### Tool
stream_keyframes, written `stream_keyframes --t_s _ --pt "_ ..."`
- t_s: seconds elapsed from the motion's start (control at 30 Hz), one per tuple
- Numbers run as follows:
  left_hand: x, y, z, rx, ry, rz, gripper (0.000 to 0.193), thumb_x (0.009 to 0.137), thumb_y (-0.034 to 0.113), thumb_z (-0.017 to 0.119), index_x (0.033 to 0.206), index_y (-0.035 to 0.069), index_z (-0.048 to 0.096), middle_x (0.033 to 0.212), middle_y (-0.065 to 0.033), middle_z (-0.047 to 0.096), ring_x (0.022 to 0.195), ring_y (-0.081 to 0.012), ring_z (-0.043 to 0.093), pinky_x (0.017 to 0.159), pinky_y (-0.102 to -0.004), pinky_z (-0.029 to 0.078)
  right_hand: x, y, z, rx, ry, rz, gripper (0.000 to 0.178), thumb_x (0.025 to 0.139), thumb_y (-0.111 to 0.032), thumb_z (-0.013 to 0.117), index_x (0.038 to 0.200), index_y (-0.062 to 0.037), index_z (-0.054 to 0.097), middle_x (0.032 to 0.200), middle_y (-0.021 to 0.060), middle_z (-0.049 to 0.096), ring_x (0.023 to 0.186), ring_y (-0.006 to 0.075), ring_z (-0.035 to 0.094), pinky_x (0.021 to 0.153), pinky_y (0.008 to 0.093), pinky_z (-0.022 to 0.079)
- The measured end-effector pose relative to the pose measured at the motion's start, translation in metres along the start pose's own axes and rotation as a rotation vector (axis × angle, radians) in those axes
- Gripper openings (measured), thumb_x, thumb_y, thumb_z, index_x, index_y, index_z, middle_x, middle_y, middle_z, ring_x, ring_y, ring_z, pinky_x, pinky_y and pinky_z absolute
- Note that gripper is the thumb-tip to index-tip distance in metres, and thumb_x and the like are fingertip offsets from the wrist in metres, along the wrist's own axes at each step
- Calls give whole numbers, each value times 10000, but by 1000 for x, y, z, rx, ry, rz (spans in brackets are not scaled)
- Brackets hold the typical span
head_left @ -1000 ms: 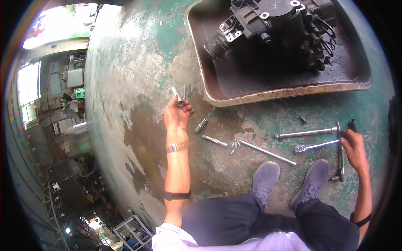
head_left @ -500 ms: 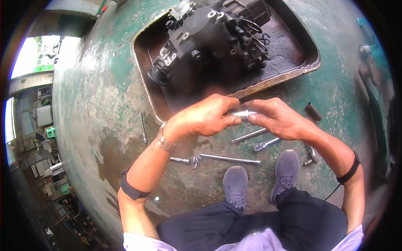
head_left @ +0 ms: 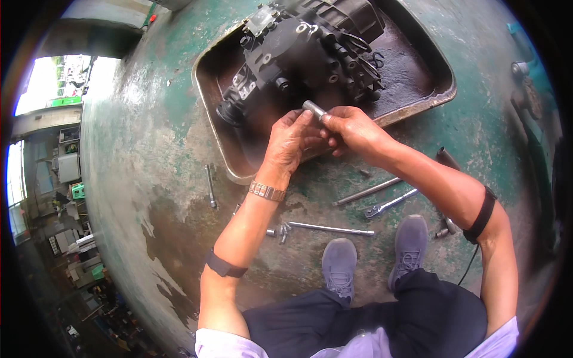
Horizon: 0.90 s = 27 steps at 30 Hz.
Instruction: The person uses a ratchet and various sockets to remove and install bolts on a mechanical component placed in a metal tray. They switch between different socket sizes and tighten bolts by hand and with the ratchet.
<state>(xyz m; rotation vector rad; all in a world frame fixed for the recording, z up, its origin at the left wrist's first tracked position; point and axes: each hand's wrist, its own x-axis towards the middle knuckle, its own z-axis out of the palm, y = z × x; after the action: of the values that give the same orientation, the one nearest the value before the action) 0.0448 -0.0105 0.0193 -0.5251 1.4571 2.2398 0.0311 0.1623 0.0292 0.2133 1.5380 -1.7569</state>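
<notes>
A silver cylinder that looks like a deep socket (head_left: 314, 110) is held between my two hands, over the near edge of the metal drip tray (head_left: 233, 172). My right hand (head_left: 357, 132) pinches its near end between thumb and fingers. Thumb and fingertips of my left hand (head_left: 285, 142) close on the other end. Just beyond the hands, a dark, oily gearbox-like housing (head_left: 287, 46) with bolts and hoses lies in the tray; its lower front is blurred and in shadow.
On the floor near my shoes lie a ratchet (head_left: 377, 209), a long bar (head_left: 367, 191), a chrome extension bar (head_left: 331, 229) and several bolts (head_left: 283, 231). A shorter extension (head_left: 210, 186) lies left, a dark tube (head_left: 446, 158) right. A green metal frame (head_left: 534, 143) stands far right.
Both hands have moved forward and to the left with the socket, closer to the housing. The socket has turned from nearly level to slanting, its far end toward the housing.
</notes>
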Motion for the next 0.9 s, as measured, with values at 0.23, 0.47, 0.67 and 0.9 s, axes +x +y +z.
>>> stream_keyframes --t_s 0.23,0.47,0.67,0.9 --pt "8 -1 -1 -14 99 -21 193 952 199 621 943 12 579 755 -48 596 656 -161 613 594 -284 536 15 -2 14 67 27 -53 221 995 -255 515 957 -51 592 813 1 589 717 98 570 649 282 526" --pt "21 -1 -4 -39 159 27 149 948 172 615 893 36 590 712 -10 559 622 -113 529 582 -248 460 29 -6 19 25 41 6 226 989 -240 513 932 -41 603 787 14 595 694 107 581 596 276 531" --pt "17 4 -1 -40 172 0 151 949 164 607 913 19 583 760 -43 587 652 -145 562 609 -283 492 35 -6 20 -239 98 -63 231 979 -228 514 910 -32 615 747 14 584 642 107 568 541 276 521" --pt "21 7 -5 -59 119 21 150 941 150 619 910 8 584 744 -62 592 651 -173 597 593 -300 505 33 -8 20 -37 68 1 239 981 -246 532 888 -44 621 705 1 562 588 98 531 503 258 475"
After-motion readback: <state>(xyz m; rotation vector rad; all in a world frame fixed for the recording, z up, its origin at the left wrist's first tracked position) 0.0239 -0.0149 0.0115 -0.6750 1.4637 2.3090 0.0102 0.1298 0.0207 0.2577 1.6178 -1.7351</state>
